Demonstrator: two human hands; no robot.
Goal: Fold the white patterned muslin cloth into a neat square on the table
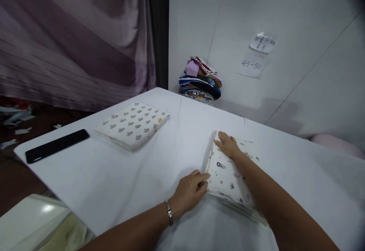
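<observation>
A folded white cloth with small printed motifs (228, 175) lies on the white table (159, 160) in front of me. My left hand (191, 190), with a metal bracelet at the wrist, pinches the near left edge of this cloth between thumb and index finger. Flat on the cloth's far left part rests my right hand (227, 144), its fingers stretched out. My right forearm covers some of the cloth's right side. Further left on the table is another folded white cloth, with grey mushroom-like prints (134, 123); neither hand touches it.
A long black flat object (57, 146) lies at the table's left corner. Folded fabrics (201, 80) are stacked beyond the far edge. Paper notes (252, 67) hang on the wall, and a purple curtain (85, 34) hangs at left. Shiny plastic (42, 220) lies below the near left edge.
</observation>
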